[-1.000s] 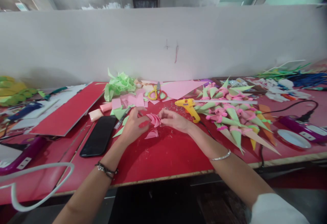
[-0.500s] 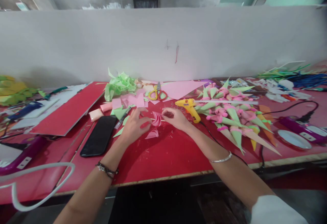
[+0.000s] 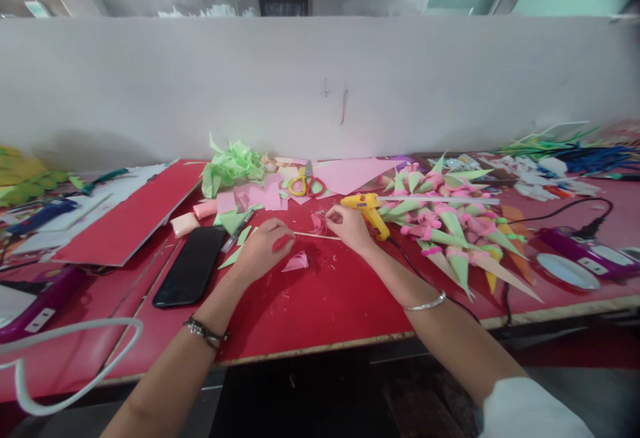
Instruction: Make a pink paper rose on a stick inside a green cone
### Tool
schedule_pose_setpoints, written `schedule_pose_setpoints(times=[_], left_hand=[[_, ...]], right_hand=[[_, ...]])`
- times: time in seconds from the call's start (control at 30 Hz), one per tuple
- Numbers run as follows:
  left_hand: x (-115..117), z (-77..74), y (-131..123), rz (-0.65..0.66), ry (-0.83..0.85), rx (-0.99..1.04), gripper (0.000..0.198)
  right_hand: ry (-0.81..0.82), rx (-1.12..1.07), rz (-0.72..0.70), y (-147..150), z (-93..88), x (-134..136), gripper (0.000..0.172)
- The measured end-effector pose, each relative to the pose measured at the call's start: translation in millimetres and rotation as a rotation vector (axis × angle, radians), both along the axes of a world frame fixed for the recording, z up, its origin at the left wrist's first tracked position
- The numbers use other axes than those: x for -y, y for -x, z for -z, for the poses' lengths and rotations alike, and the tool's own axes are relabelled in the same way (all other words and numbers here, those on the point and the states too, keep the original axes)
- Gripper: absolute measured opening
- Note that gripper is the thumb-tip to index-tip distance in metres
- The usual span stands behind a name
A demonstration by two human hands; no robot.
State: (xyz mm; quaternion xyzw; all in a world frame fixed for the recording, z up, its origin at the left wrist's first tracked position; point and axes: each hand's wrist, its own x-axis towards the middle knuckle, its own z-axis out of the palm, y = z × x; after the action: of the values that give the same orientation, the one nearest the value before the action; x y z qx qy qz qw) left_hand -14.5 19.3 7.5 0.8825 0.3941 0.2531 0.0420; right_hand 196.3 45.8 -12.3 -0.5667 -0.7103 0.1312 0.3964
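Observation:
My right hand (image 3: pixel 349 227) pinches a small curled pink paper piece (image 3: pixel 318 223) on the end of a thin wooden stick (image 3: pixel 315 236), just left of the yellow glue gun (image 3: pixel 369 208). My left hand (image 3: pixel 263 246) rests on the red table (image 3: pixel 320 305) with fingers curled at the stick's left end, but I cannot make out whether they grip it. A loose pink paper petal (image 3: pixel 296 263) lies just below the stick between my hands.
A black phone (image 3: pixel 191 274) lies left of my left hand. Scissors (image 3: pixel 306 183), pink sheets (image 3: pixel 350 173) and crumpled green paper (image 3: pixel 231 165) sit behind. A pile of green and pink paper cones (image 3: pixel 450 225) fills the right. Purple devices (image 3: pixel 587 251) and cables flank both sides.
My right hand moved the pink piece right and away, toward the glue gun, baring the stick. My left hand stayed near the loose petal, now apart from the pink piece.

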Motion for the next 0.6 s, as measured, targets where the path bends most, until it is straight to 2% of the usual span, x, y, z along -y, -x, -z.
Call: schedule_pose_setpoints(times=[0.17, 0.4, 0.5, 0.6], left_hand=[[5, -2.7, -2, 0.207, 0.246, -0.092, 0.028], [8, -4.0, -2, 0.2, 0.282, -0.123, 0.024], [8, -2.4, -1, 0.21, 0.303, -0.124, 0.028], [7, 0.3, 0, 0.215, 0.31, -0.101, 0.031]], right_hand=[[0.022, 0.079, 0.053, 0, 6.1, -4, 0.011], [0.055, 0.197, 0.037, 4, 4.5, 2, 0.021], [0.036, 0.196, 0.025, 6, -0.4, 6, 0.025], [-0.017, 0.134, -0.063, 8, -5.3, 10, 0.028]])
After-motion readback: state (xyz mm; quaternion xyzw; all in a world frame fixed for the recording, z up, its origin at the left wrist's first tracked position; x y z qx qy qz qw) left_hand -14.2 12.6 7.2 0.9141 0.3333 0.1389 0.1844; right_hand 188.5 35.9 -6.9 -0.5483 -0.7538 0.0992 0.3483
